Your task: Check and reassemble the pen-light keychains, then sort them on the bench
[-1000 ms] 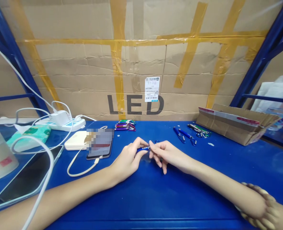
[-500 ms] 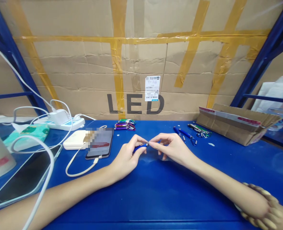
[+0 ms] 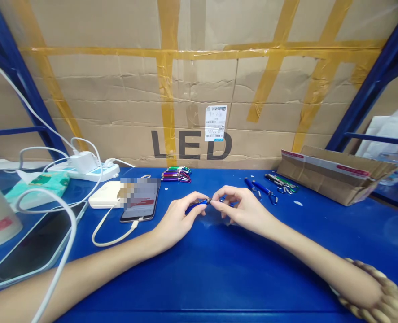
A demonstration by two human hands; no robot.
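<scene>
My left hand point(image 3: 180, 217) pinches a small blue keychain flashlight point(image 3: 196, 205) by its body, just above the blue table point(image 3: 219, 278). My right hand point(image 3: 244, 210) meets it from the right, thumb and forefinger closed on the flashlight's end. Both hands hover at the table's middle. A row of coloured keychain flashlights point(image 3: 176, 175) lies behind them near the cardboard wall. Loose blue and green keychain flashlights point(image 3: 269, 185) lie to the right of my right hand.
A phone point(image 3: 141, 204) on a cable rests left of my left hand, beside a white power bank point(image 3: 104, 200). A power strip with chargers point(image 3: 84, 168), a tablet point(image 3: 33, 251) and a tissue pack point(image 3: 39, 184) are at the far left. A flattened cardboard box point(image 3: 333, 177) lies at the right.
My right hand has shifted from gripping the flashlight's end with fingers hanging down to a fingertip pinch at its tip. Both hands rose slightly. The view has shifted a little.
</scene>
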